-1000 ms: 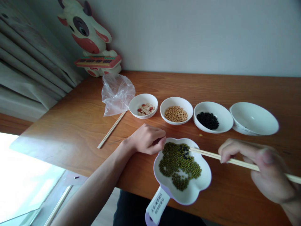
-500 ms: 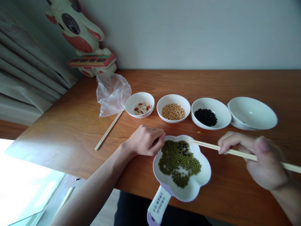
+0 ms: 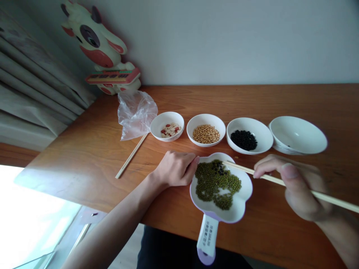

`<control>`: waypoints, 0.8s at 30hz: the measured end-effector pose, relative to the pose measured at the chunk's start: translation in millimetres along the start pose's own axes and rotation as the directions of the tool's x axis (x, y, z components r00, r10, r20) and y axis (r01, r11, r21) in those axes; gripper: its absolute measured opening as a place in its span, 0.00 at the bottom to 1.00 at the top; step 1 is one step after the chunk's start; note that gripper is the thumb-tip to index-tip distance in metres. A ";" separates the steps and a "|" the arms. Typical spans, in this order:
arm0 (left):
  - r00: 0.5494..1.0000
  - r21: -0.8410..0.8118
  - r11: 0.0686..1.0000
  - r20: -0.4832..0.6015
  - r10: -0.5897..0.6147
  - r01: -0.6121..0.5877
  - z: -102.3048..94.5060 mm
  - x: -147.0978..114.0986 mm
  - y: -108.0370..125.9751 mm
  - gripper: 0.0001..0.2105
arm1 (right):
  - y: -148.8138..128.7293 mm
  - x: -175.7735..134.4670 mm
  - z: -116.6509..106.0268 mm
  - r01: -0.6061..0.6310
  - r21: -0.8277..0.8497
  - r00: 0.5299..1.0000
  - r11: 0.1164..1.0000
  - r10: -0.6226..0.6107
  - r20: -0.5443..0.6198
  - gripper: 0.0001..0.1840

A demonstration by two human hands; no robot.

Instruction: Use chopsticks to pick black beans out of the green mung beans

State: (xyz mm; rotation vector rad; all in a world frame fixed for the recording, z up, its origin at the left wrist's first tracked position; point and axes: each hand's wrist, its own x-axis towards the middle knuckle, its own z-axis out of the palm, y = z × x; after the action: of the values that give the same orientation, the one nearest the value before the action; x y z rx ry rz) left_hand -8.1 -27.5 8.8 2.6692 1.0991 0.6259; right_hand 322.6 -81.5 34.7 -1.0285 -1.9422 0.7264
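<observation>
- Since a second ago I see the flower-shaped dish [image 3: 241, 203] turned, its handle now pointing at 6 o'clock rather than 7; the mixed beans sit squarer to me.
- My left hand [image 3: 176, 169] rests loosely curled at the dish's 9 o'clock rim, fingertips touching it, gripping nothing.
- My right hand [image 3: 294, 186], at 3 o'clock, is closed round the chopsticks [image 3: 252, 173], whose tips hover over the dark beans [image 3: 220, 170].
- The bowl of black beans [image 3: 249, 135] waits at 12 o'clock.
</observation>
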 end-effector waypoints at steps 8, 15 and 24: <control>0.994 -0.161 0.986 0.085 0.062 -0.047 -7.4 -0.6 -11.9 0.19 | 10.2 -5.5 -6.6 -0.113 0.082 0.993 0.990 0.110 0.035 0.35; 0.986 -0.280 0.959 0.146 0.083 -0.039 -0.8 9.2 -19.7 0.19 | 17.9 -12.2 2.9 -0.192 0.113 0.971 0.975 0.172 0.163 0.39; 0.955 -0.291 0.942 0.186 0.229 -0.169 0.8 9.3 -23.7 0.19 | 22.5 -15.5 9.3 -0.242 0.137 0.957 0.961 0.212 0.200 0.43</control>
State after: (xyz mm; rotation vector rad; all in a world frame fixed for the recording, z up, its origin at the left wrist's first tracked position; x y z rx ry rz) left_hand -16.7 -4.2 3.3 2.5498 0.6371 0.4625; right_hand 328.9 -84.5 6.6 -1.1293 -1.8999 1.1243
